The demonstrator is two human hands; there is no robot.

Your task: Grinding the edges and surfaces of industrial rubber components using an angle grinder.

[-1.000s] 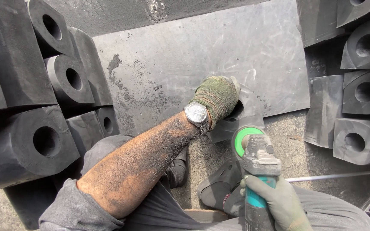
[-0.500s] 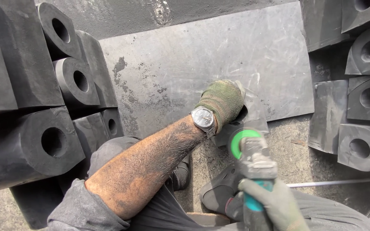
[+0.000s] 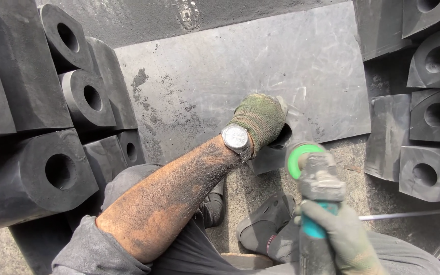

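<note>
Block half-hidden beneath gloved left hand

A large dark rubber sheet lies on a gritty concrete floor in daylight. Black rubber blocks (each bored with a round hole) are stacked along both sides.

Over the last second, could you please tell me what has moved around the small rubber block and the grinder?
Little has moved. The right hand has brought the angle grinder slightly up, closer to the small black block; its green disc now sits beside the block's hole. The gloved left hand remains gripping the block's top, wristwatch facing up. The flat rubber sheet and stacked bored blocks are unchanged.
</note>
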